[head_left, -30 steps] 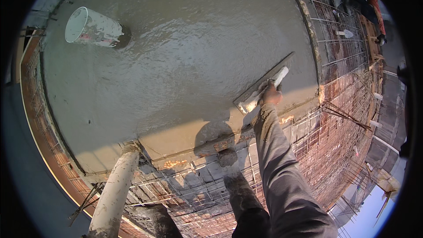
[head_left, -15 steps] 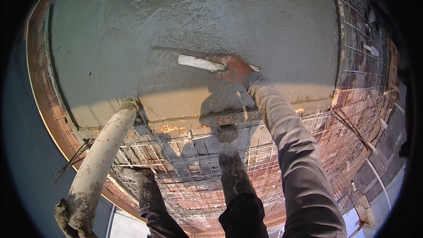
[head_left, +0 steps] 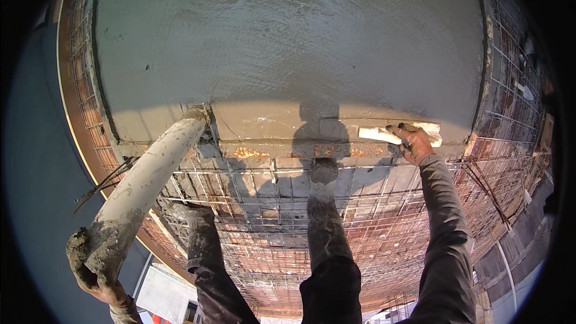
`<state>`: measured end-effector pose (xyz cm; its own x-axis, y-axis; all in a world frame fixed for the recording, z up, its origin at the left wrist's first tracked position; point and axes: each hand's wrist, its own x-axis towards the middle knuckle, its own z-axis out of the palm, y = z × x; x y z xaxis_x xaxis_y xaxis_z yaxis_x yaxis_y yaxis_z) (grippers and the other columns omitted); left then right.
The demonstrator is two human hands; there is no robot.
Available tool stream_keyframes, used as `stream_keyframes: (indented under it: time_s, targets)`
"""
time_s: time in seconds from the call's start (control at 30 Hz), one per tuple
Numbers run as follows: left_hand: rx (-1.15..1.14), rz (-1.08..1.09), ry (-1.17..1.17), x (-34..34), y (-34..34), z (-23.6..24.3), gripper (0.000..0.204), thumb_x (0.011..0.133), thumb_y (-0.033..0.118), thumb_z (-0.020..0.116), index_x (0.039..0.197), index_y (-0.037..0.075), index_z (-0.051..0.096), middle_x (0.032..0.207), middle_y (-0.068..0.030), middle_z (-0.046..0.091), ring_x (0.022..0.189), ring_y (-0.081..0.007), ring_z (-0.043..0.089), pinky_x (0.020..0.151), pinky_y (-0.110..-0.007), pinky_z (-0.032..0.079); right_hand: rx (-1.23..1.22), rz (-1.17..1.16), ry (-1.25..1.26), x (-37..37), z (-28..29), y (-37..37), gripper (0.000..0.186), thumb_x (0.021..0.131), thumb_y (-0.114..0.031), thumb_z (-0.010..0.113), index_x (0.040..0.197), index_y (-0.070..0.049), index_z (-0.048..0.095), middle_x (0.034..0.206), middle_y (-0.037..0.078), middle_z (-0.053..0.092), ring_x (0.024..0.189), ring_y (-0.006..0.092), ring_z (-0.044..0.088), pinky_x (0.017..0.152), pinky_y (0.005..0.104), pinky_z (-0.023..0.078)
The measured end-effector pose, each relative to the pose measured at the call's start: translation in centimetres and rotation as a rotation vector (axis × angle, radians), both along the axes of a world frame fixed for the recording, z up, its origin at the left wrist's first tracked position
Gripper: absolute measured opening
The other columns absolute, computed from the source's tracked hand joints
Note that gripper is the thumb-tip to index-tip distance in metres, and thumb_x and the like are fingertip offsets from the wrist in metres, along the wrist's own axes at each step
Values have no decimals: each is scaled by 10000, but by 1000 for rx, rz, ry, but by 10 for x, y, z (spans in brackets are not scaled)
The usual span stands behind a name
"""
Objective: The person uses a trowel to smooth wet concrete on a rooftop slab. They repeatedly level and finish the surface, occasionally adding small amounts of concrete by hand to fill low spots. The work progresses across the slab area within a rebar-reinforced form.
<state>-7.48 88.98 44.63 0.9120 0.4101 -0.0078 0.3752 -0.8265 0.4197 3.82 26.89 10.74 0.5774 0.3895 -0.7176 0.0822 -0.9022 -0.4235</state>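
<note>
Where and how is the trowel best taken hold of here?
Probably by the trowel's pale handle, coming from the near side with fingers wrapped around it: it is a narrow bar lying left to right, and the right hand holds it from that side.

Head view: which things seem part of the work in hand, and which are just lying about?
In use:
white-handled trowel, held in the right hand
wet concrete
pale pipe, touched by the left hand

Apparently lying about:
small pale tool, far right
dark rods, lower right
</note>
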Motion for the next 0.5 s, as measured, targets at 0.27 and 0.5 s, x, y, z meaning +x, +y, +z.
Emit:
stream_keyframes:
  time_s: [0.27,0.5]
  targets:
    - [-48,-10,-20,4,-7,-1,647,797,479,667,1154,-52,576,1216,-203,567,1140,-334,544,981,-464,428,263,247,-217,29,-38,166,716,757,-90,699,1411,-223,439,1144,191,630,1138,365,573,1007,447,448]
    - [-47,-35,-11,1,-5,-1,622,821,454,650,1156,-64,572,1218,-210,565,1142,-341,542,993,-467,417,198,297,40,10,-48,261,618,786,-154,706,1363,-223,498,1154,112,607,1124,292,570,961,429,470]
